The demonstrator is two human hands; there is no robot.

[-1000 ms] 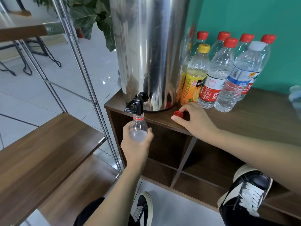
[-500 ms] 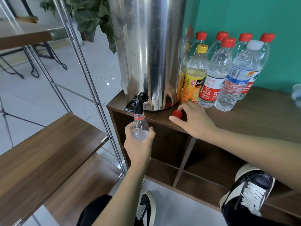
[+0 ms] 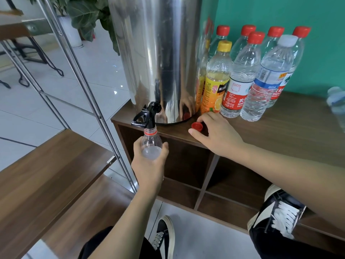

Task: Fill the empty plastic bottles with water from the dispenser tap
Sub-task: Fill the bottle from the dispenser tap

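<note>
A tall steel dispenser [image 3: 158, 58] stands on a brown wooden cabinet [image 3: 283, 131]. Its black tap [image 3: 146, 116] juts over the cabinet's front edge. My left hand [image 3: 149, 163] grips a clear uncapped bottle [image 3: 151, 144] upright, its neck right under the tap; water shows inside near the shoulder. My right hand [image 3: 216, 133] rests on the cabinet top, thumb and fingers around a loose red cap [image 3: 197, 126]. Several capped bottles [image 3: 261, 71] stand to the right of the dispenser against the teal wall.
A metal-framed rack with wooden shelves [image 3: 46, 174] stands close on the left. Open cubbies [image 3: 186, 165] lie under the cabinet top. My shoes [image 3: 280, 215] are below. A potted plant [image 3: 82, 17] stands behind the dispenser. Another bottle [image 3: 337, 101] shows at the right edge.
The bottle stays under the tap in my left hand, and my right hand stays at the red cap. Only the camera view has shifted slightly.
</note>
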